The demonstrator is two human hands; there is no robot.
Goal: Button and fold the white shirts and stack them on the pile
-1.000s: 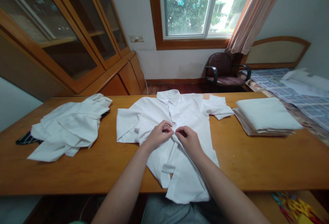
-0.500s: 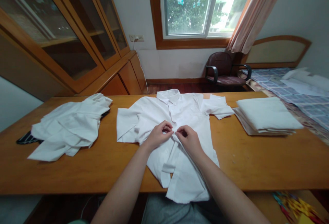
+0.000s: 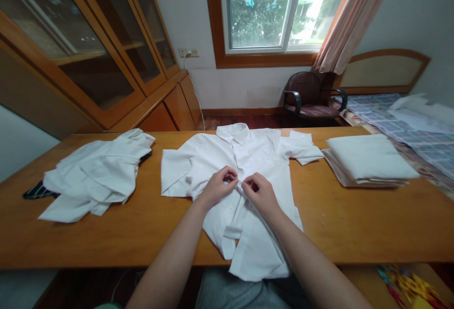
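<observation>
A white short-sleeved shirt (image 3: 262, 157) lies front side up before me, its collar pointing away and its lower hem hanging over the near table edge. The upper front is closed, while the two front edges part below my hands. My left hand (image 3: 222, 186) pinches the front edge of the shirt at mid-chest. Just to the right, my right hand (image 3: 260, 190) pinches the cloth of the other front edge, fingertips almost meeting those of the left. Whatever small part, such as a button, sits between the fingertips is too small to make out.
A loose heap of white clothes (image 3: 102, 172) with a dark striped piece beneath lies left on the wooden table (image 3: 149, 238). Folded white clothes (image 3: 369, 157) are stacked at the right. Beyond stand an armchair (image 3: 308, 93), a bed (image 3: 386, 110) and a glass-fronted cabinet (image 3: 152, 79).
My left fingertips have drawn very slightly apart from my right ones. The shirt and the piles lie as before.
</observation>
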